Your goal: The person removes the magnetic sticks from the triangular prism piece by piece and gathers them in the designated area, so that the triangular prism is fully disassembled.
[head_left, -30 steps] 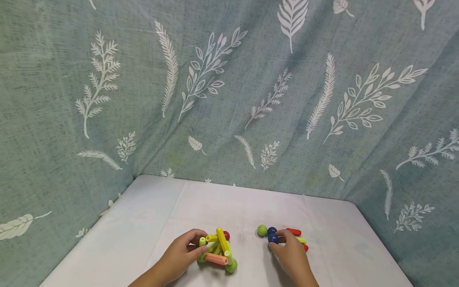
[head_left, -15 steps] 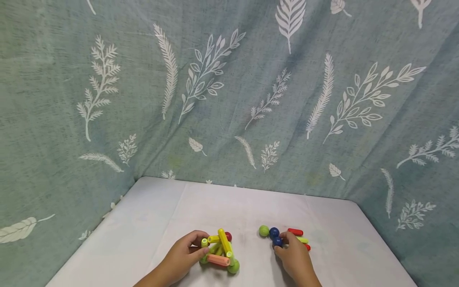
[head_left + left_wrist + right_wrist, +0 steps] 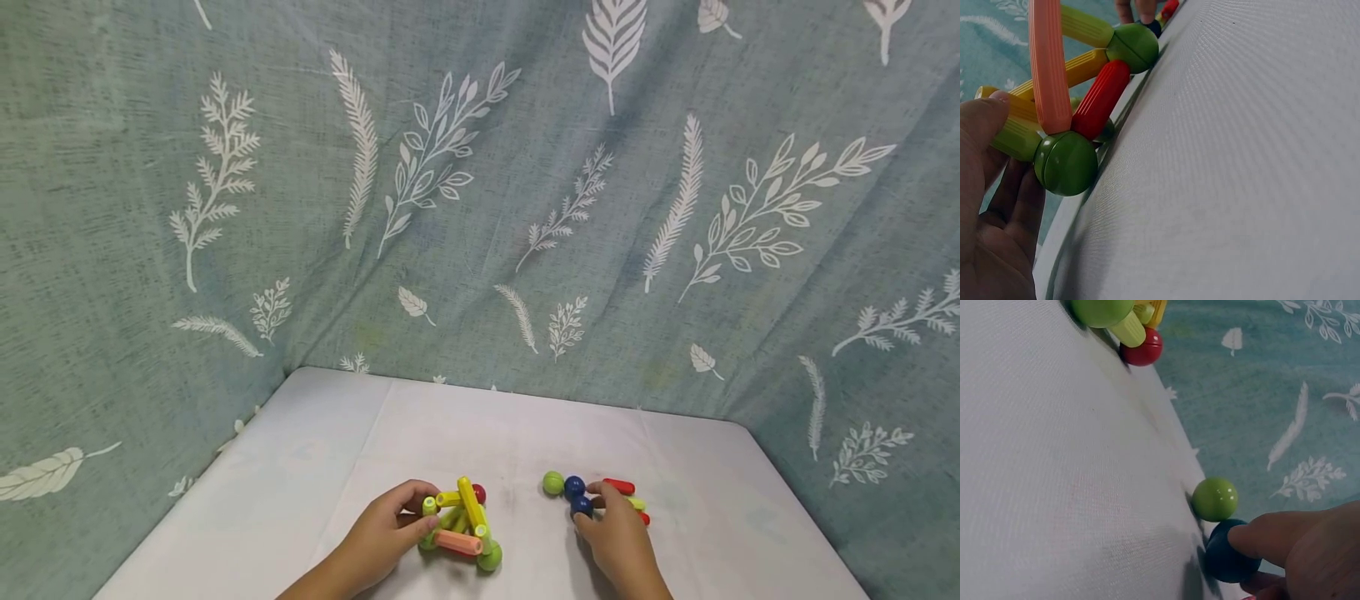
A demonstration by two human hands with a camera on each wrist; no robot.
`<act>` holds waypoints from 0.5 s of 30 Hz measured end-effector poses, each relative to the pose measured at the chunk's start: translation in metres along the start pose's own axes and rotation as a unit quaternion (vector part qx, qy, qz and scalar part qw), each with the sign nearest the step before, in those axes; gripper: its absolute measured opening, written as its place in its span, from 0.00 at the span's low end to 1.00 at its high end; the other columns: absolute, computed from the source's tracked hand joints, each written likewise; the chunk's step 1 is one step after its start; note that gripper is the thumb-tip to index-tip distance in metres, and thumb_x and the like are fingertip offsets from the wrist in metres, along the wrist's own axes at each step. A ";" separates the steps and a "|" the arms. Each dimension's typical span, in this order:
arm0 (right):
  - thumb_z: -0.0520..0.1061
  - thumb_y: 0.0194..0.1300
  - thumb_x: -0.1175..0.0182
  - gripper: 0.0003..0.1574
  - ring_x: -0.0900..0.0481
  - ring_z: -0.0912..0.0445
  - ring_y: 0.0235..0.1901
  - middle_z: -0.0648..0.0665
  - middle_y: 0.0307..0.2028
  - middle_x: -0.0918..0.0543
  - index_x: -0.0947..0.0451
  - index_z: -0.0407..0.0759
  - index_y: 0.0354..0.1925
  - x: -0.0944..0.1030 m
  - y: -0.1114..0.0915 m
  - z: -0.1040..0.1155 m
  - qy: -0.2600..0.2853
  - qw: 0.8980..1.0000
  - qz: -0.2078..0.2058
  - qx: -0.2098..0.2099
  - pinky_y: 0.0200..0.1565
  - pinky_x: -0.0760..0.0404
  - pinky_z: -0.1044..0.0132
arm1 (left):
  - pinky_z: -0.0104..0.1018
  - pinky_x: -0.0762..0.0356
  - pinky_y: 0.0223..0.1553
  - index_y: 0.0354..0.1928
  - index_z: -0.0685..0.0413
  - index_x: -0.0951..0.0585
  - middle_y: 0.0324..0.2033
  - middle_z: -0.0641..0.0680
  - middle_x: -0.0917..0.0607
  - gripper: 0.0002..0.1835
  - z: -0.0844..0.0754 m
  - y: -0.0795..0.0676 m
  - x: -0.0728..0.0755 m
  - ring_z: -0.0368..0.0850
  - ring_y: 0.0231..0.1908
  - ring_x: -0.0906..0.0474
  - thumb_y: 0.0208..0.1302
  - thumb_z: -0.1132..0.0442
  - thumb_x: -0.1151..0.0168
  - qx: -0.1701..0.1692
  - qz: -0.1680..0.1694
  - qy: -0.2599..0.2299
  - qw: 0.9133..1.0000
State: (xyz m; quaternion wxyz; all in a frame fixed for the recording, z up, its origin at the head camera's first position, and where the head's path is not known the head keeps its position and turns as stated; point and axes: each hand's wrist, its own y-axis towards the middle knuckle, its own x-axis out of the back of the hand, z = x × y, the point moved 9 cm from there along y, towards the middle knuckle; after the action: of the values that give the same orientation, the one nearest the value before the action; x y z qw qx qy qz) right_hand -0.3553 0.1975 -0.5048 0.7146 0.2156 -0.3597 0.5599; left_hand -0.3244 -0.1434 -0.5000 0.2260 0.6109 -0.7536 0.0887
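My left hand (image 3: 382, 533) grips the left corner of a frame built from magnetic rods and balls. In the left wrist view the thumb lies at a yellow rod (image 3: 1025, 107), and a salmon rod (image 3: 1050, 69) and a red rod (image 3: 1102, 100) meet at a green ball (image 3: 1066, 164). A crimson ball (image 3: 478, 494) forms the frame's far corner. To the right, my right hand (image 3: 618, 542) pinches a dark blue ball (image 3: 581, 507) between thumb and fingers at the white tabletop. Another blue ball (image 3: 574, 487) sits right behind it, beside a light green ball (image 3: 553, 482).
Past the right hand lie a red rod (image 3: 619, 486), a yellow-green rod (image 3: 637, 504) and a second red rod (image 3: 644, 518), partly hidden by the hand. A leaf-patterned green curtain (image 3: 480, 208) borders the white table (image 3: 337, 425) at the back and sides.
The right hand and its blue ball have shifted slightly right and nearer. The left hand keeps its grip on the frame. The head view has moved a little.
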 end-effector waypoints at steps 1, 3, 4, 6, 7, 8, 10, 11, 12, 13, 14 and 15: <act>0.42 0.60 0.24 0.34 0.17 0.46 0.47 0.36 0.52 0.15 0.23 0.40 0.62 0.003 -0.001 0.003 -0.011 1.000 -0.009 0.009 0.52 0.15 0.44 | 0.35 0.14 0.52 0.56 0.46 0.19 0.48 0.48 0.14 0.17 0.000 0.000 0.000 0.43 0.51 0.18 0.70 0.51 0.29 0.000 0.000 -0.001 1.000; 0.44 0.61 0.24 0.34 0.17 0.44 0.50 0.36 0.53 0.16 0.23 0.40 0.63 0.007 -0.005 0.009 -0.031 0.999 -0.024 0.025 0.53 0.16 0.42 | 0.35 0.14 0.52 0.56 0.46 0.19 0.48 0.49 0.14 0.17 0.000 0.000 0.000 0.43 0.51 0.18 0.70 0.51 0.29 0.000 0.000 -0.001 1.000; 0.44 0.61 0.24 0.34 0.17 0.43 0.51 0.37 0.54 0.17 0.23 0.41 0.64 0.009 -0.007 0.013 -0.041 0.998 -0.033 0.034 0.53 0.16 0.42 | 0.35 0.14 0.52 0.56 0.47 0.19 0.48 0.49 0.14 0.18 0.000 0.000 0.000 0.43 0.51 0.18 0.70 0.51 0.29 0.000 0.000 -0.002 1.000; 0.45 0.62 0.24 0.33 0.18 0.43 0.53 0.38 0.55 0.17 0.22 0.42 0.63 0.012 -0.012 0.020 -0.053 0.996 -0.050 0.052 0.54 0.17 0.41 | 0.35 0.14 0.52 0.56 0.47 0.19 0.48 0.50 0.14 0.18 0.000 0.001 -0.001 0.43 0.51 0.18 0.70 0.52 0.29 -0.001 0.002 -0.006 1.000; 0.46 0.63 0.24 0.32 0.18 0.44 0.54 0.40 0.54 0.17 0.22 0.43 0.63 0.013 -0.015 0.024 -0.048 0.995 -0.055 0.062 0.55 0.17 0.41 | 0.35 0.15 0.52 0.56 0.48 0.19 0.48 0.49 0.15 0.18 0.000 0.001 -0.001 0.43 0.51 0.18 0.70 0.52 0.29 -0.001 0.003 -0.008 1.000; 0.46 0.63 0.25 0.31 0.18 0.45 0.54 0.41 0.54 0.16 0.21 0.44 0.62 0.012 -0.018 0.028 -0.038 0.995 -0.057 0.073 0.56 0.17 0.41 | 0.35 0.15 0.53 0.56 0.48 0.19 0.48 0.49 0.15 0.18 -0.001 0.001 -0.001 0.43 0.50 0.18 0.70 0.52 0.29 -0.001 0.003 -0.010 1.000; 0.46 0.63 0.25 0.28 0.18 0.48 0.51 0.45 0.51 0.15 0.20 0.45 0.59 0.008 -0.025 0.037 -0.011 0.993 -0.053 0.102 0.55 0.16 0.44 | 0.34 0.15 0.53 0.57 0.48 0.19 0.48 0.49 0.15 0.18 0.000 0.001 -0.001 0.43 0.51 0.18 0.70 0.52 0.30 -0.002 0.005 -0.013 1.000; 0.45 0.63 0.25 0.26 0.18 0.50 0.47 0.46 0.50 0.14 0.19 0.46 0.58 0.005 -0.028 0.042 0.007 0.992 -0.044 0.119 0.52 0.15 0.47 | 0.34 0.15 0.53 0.57 0.48 0.19 0.48 0.49 0.15 0.18 0.000 0.001 -0.001 0.43 0.51 0.18 0.70 0.51 0.30 -0.002 0.005 -0.013 1.000; 0.45 0.63 0.25 0.25 0.18 0.51 0.43 0.47 0.48 0.14 0.19 0.46 0.57 0.000 -0.031 0.047 0.024 0.990 -0.027 0.135 0.48 0.14 0.51 | 0.34 0.15 0.53 0.57 0.48 0.19 0.47 0.48 0.15 0.18 0.000 0.001 -0.001 0.43 0.50 0.18 0.70 0.51 0.30 -0.002 0.005 -0.011 1.000; 0.45 0.63 0.25 0.24 0.20 0.51 0.40 0.48 0.47 0.13 0.19 0.46 0.57 -0.006 -0.035 0.052 0.042 0.988 -0.004 0.149 0.44 0.15 0.55 | 0.34 0.15 0.53 0.57 0.48 0.19 0.47 0.48 0.15 0.18 0.000 0.001 -0.001 0.42 0.50 0.18 0.70 0.51 0.30 -0.001 0.004 -0.010 1.000; 0.45 0.63 0.25 0.24 0.21 0.52 0.36 0.48 0.46 0.13 0.18 0.46 0.56 -0.012 -0.038 0.056 0.055 0.985 0.022 0.161 0.39 0.16 0.59 | 0.34 0.15 0.53 0.57 0.48 0.19 0.47 0.48 0.15 0.18 0.000 0.001 0.000 0.42 0.50 0.18 0.70 0.51 0.30 -0.001 0.003 -0.007 1.000; 0.45 0.62 0.25 0.24 0.23 0.53 0.33 0.49 0.45 0.13 0.18 0.46 0.56 -0.019 -0.041 0.060 0.068 0.982 0.052 0.168 0.34 0.19 0.61 | 0.34 0.15 0.53 0.57 0.48 0.19 0.47 0.48 0.15 0.18 0.000 0.000 0.000 0.42 0.50 0.18 0.70 0.51 0.30 -0.001 0.002 -0.004 1.000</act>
State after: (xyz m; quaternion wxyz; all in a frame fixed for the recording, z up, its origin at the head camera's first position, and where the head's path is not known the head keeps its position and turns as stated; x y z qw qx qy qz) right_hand -0.3348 0.1310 -0.4766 0.6608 0.2752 -0.2220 0.6620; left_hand -0.3249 -0.1438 -0.4999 0.2229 0.6096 -0.7559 0.0858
